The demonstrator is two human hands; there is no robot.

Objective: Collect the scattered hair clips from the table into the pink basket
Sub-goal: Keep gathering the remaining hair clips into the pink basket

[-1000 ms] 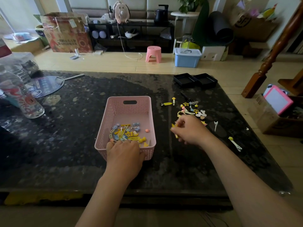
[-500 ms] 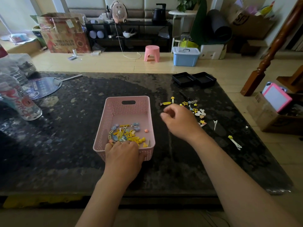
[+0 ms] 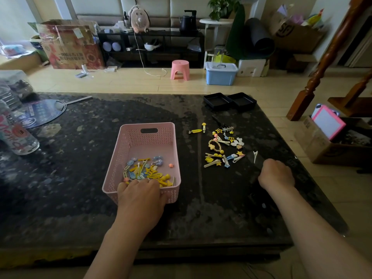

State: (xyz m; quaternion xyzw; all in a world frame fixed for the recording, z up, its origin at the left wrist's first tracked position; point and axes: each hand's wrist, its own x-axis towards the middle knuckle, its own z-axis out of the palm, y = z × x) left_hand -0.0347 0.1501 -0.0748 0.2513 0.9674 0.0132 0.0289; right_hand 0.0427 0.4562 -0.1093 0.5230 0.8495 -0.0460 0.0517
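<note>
The pink basket point(image 3: 128, 146) stands mid-table with several yellow, blue and pink hair clips point(image 3: 147, 170) piled at its near end. My left hand point(image 3: 141, 198) grips the basket's near rim. To the right of the basket, several more hair clips point(image 3: 221, 150) lie scattered on the dark table, and two yellow ones point(image 3: 196, 130) lie apart, closer to the basket. A white clip point(image 3: 255, 156) lies at the far right. Just beyond it my right hand point(image 3: 276, 175) rests knuckles up with its fingers curled down onto the table. Whatever is under it is hidden.
Two black trays point(image 3: 229, 101) sit at the table's far right corner. A plastic bottle point(image 3: 14, 135) and a round hand fan point(image 3: 40, 112) are at the left. The table's right edge point(image 3: 314, 178) runs close to my right hand.
My right hand left the clip pile, moved toward the basket, then swung out to the table's right side. A yellow-and-white clip that lay there is now covered. My left hand stayed put.
</note>
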